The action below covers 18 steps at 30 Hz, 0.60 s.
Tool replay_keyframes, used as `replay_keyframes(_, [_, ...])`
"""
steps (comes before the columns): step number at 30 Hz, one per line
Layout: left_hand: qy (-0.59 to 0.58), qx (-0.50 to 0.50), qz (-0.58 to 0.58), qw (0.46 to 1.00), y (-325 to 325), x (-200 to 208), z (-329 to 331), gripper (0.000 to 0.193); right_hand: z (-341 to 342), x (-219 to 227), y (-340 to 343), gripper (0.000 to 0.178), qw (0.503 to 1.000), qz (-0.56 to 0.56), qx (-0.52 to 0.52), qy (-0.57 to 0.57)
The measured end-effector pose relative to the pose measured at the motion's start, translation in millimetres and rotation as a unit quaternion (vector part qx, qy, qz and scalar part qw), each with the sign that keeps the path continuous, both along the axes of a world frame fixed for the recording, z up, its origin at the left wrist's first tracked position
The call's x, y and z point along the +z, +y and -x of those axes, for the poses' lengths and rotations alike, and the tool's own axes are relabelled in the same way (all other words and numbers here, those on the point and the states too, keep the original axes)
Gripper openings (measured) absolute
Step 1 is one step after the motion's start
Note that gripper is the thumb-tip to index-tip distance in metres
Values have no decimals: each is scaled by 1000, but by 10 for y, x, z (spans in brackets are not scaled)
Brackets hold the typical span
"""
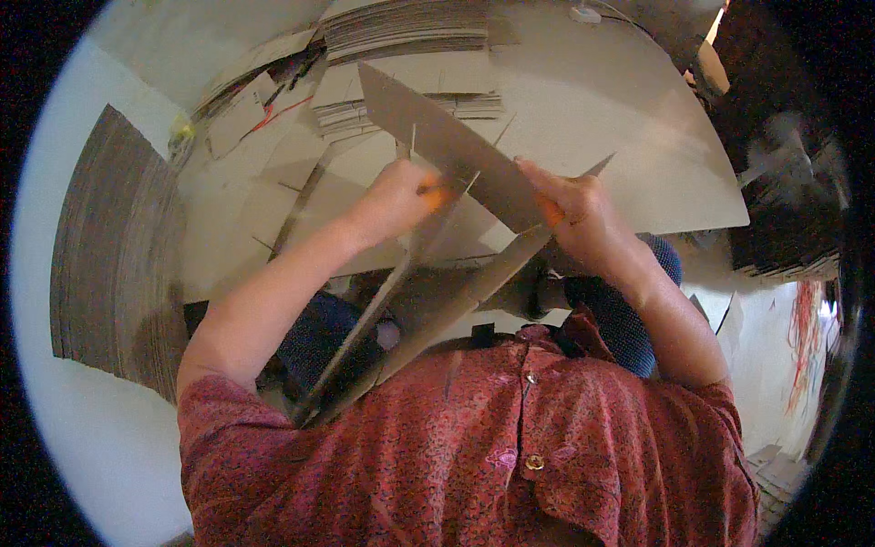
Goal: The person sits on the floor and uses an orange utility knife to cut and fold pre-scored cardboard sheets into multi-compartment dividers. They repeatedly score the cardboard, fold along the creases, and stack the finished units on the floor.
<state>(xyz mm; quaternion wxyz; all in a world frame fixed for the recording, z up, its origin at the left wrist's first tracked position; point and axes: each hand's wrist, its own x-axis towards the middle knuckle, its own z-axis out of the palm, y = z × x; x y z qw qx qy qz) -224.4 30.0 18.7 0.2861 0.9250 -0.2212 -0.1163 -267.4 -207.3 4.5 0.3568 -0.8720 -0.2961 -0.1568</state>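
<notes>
- Table point(602, 118): pale, round-cornered; cardboard stacks point(406, 36) stand at its far side.
- Cardboard strips point(437, 137): a slanted cross strip in front of the chest, meeting two long strips that run down toward the shirt point(437, 428). Cross strip lies between the hands, its far end reaching up past the left one.
- Step, judged: fitting slotted strips across one another. Next move probably calls for lining up slots, then pressing evenly; thin board could buckle.
- Right hand point(579, 210): grips the near end of the cross strip, thumb on top, where a long strip meets it.
- Left hand point(401, 196): closed against the strips' other crossing; which strip it pinches, cannot tell.
- Orange coverings point(437, 193): on fingers of both hands.
</notes>
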Motion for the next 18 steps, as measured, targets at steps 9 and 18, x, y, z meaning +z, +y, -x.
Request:
replay_keyframes(9, [-2,2,80,997,59,-215,-212,25,-210,43,73,31,996,87,-2,32])
replay_keyframes(18, [-302,258,-362,843,1706,-1000,-644,55,-404,-48,283,42,980,128,-16,150])
